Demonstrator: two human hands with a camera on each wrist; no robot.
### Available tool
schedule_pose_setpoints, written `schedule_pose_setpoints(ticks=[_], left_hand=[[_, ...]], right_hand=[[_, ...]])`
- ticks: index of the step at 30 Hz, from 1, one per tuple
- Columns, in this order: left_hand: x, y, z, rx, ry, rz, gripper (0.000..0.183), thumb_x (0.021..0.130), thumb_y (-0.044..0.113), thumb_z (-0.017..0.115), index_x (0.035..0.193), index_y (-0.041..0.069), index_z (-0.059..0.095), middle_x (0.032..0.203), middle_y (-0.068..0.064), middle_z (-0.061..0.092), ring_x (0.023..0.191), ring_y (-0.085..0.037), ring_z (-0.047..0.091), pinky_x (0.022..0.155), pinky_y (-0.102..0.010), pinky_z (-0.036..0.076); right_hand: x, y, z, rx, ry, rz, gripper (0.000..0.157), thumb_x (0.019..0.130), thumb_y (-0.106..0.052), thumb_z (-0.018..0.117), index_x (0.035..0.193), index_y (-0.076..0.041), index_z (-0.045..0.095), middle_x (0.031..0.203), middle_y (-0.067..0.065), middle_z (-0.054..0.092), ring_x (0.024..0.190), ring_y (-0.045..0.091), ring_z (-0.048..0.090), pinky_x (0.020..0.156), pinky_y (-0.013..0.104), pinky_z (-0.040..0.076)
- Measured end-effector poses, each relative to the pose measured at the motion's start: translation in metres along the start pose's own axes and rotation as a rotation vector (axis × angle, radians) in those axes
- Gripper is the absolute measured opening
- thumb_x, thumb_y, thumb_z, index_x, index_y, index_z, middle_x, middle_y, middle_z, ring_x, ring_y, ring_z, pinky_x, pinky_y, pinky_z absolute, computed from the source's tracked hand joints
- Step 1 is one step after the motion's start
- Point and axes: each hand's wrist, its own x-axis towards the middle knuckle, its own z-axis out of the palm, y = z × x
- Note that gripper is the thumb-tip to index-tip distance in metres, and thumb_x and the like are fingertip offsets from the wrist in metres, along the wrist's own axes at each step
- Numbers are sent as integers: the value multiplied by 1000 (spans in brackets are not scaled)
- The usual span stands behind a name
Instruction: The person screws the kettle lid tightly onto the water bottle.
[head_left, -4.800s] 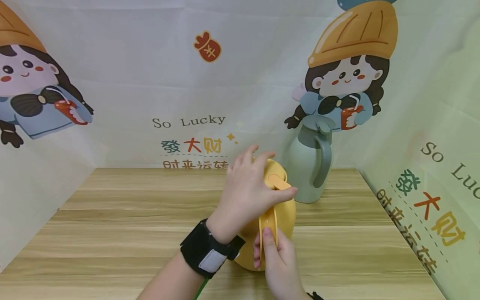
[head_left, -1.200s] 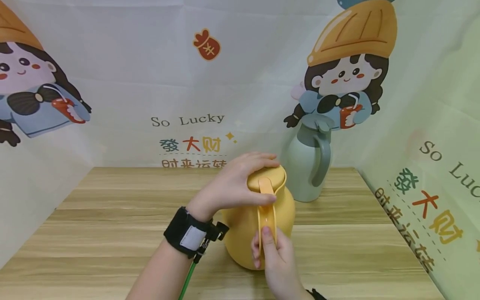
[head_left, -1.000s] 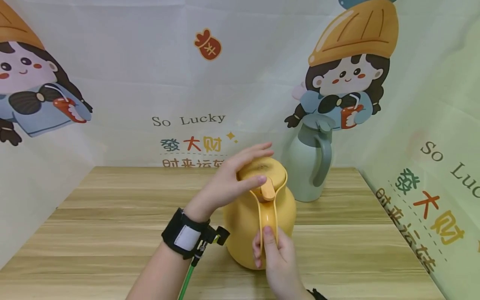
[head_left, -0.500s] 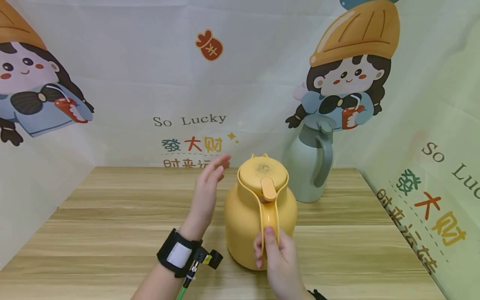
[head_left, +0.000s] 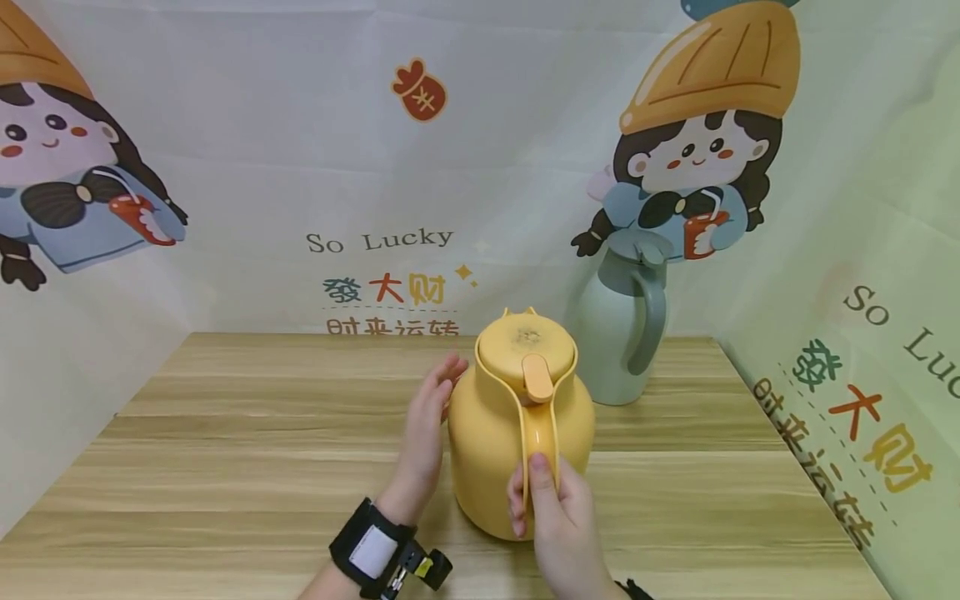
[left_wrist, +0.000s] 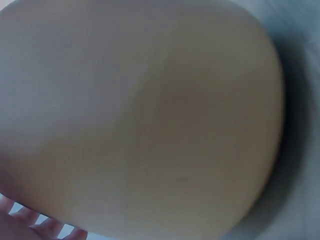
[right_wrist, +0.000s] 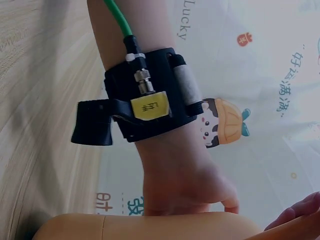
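A yellow thermos jug (head_left: 487,450) stands upright on the wooden table, its round lid (head_left: 517,342) seated in the neck and marked by a dark smudge on top. My right hand (head_left: 558,517) grips the jug's handle (head_left: 538,433), thumb along its outer face. On the jug's left side, my left hand (head_left: 427,425) lies against the body with fingers extended. The jug body (left_wrist: 150,110) fills most of the left wrist view, with a few fingertips (left_wrist: 47,227) at its lower left. In the right wrist view, the left hand (right_wrist: 180,190) shows behind the jug's edge.
A grey-green thermos jug (head_left: 615,333) with a darker handle stands behind and to the right, near the table's back edge. A printed cloth backdrop (head_left: 247,167) rises along the back and sides of the wooden tabletop (head_left: 262,433).
My left hand has left the jug's lid and come down to its left side. The jug has turned slightly so the lid shows fully. My right hand keeps its grip on the handle.
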Motion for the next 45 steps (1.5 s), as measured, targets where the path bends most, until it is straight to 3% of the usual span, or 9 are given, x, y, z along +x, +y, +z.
schedule_pose_setpoints(ticks=[3,11,16,30,45], left_hand=[[-6,-5,1,-2,5,-5,42,100,27,30,136,6,38,134,-10,43,121,-18,39,97,-45,31],[-17,-14,10,16,26,129,43,99,22,29,136,3,37,136,-10,40,124,-20,35,103,-44,23],[-19,-19,17,51,74,167,45,97,25,31,137,6,36,136,-8,40,122,-20,38,101,-46,25],[-18,-22,23,25,115,175,47,95,30,31,136,8,39,132,-4,45,116,-19,43,97,-44,31],[-15,-23,25,10,117,184,45,94,24,31,134,5,41,130,-7,46,115,-20,44,97,-41,33]], right_hand=[[0,0,0,-4,5,9,33,101,1,24,77,2,46,59,14,44,43,17,42,38,30,41],[0,0,1,-7,5,-3,33,100,1,24,76,2,46,59,14,43,43,18,42,38,29,41],[0,-1,2,-15,23,10,33,101,0,25,76,2,47,59,13,44,43,18,43,38,29,41],[-1,3,6,-21,56,-13,33,100,3,25,75,2,47,57,13,43,42,17,42,36,29,40],[2,5,15,2,218,19,36,99,2,31,66,0,46,49,9,40,35,14,36,29,28,32]])
